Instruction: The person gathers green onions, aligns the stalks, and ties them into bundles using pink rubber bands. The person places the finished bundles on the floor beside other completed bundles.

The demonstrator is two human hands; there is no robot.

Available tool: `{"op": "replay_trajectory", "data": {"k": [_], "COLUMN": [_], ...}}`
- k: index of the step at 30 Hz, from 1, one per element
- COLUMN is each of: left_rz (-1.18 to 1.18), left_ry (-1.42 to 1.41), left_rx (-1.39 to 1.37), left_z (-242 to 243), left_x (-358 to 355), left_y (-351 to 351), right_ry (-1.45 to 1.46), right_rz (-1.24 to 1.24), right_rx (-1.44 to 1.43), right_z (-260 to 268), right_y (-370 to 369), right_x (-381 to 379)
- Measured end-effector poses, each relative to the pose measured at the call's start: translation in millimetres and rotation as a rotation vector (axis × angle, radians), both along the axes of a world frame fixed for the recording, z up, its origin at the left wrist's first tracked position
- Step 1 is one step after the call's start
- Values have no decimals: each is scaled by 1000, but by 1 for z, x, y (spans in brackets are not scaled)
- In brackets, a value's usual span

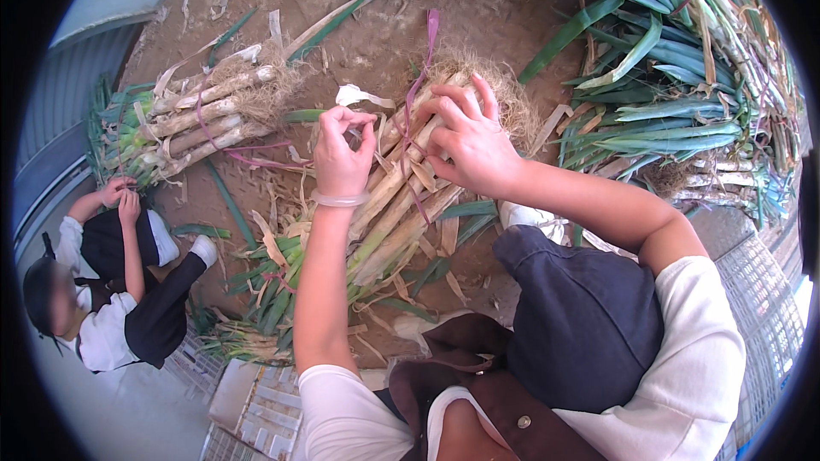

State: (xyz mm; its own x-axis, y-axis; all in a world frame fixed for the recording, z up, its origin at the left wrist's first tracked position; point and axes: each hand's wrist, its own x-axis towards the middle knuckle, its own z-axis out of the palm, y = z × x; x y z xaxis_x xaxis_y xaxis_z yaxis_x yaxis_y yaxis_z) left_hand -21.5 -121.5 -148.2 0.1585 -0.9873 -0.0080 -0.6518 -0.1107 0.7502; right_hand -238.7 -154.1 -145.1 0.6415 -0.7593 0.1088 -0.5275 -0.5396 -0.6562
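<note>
Before me a bundle of large green onions lies slantwise, its roots up and to the right and its green leaves down and to the left. A pink plastic tie crosses the white stalks, with one loose end standing out past the roots. My left hand, a pale bangle at its wrist, is beside the stalks with thumb and forefinger curled towards each other. My right hand is over the root end, fingers bent and spread, the thumb close to the tie. Whether either hand pinches a strand is unclear.
Another tied onion bundle lies at left, where a co-worker sits with both hands at its leaves. A large onion heap stands at right. Leaf scraps litter the brown ground. Plastic crates are at lower left.
</note>
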Motion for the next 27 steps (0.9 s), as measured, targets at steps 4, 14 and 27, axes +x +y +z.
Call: {"op": "replay_trajectory", "data": {"k": [4,14,27], "left_rz": [-267,-743,-292], "left_ry": [-17,-517,205], "left_rx": [-104,-221,240], "left_z": [16,28,10], "left_x": [3,-4,10], "left_y": [4,-20,-7], "right_ry": [-25,-6,-18], "right_rz": [-16,-16,18], "right_rx": [-9,2,-244], "right_z": [-1,1,1], "right_y": [0,-1,-10], "right_x": [1,3,37]}}
